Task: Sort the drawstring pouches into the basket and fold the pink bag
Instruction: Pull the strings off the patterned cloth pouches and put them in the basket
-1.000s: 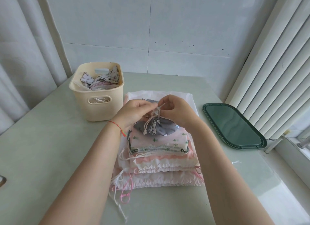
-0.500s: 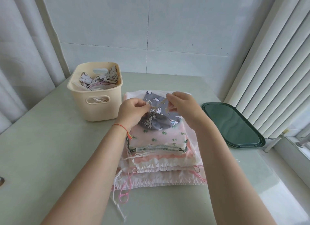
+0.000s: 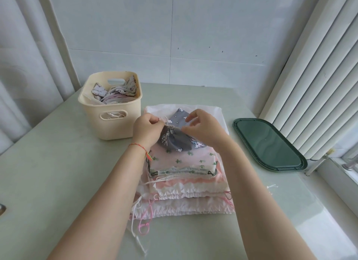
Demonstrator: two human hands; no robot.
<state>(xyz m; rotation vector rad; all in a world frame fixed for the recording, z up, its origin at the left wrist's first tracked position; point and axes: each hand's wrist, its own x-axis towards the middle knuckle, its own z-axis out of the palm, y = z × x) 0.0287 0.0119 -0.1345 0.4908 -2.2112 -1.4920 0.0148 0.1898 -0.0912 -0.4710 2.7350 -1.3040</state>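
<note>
The left hand (image 3: 147, 127) and right hand (image 3: 203, 127) are pinching the drawstring of a grey printed pouch (image 3: 178, 141), which is lying atop the pink stack (image 3: 184, 174) beside the cream basket (image 3: 111, 106) on the desk (image 3: 48, 172).

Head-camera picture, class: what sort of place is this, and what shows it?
Probably a home room by a window: a tiled wall, vertical blinds, and a table with a cream storage basket.

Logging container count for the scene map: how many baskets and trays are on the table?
2. One cream basket at the table's far left, already holding pouches, and one dark green tray lying flat at the right edge by the blinds. Nothing suggests another, though the hands and the fabric stack hide some of the table.
</note>
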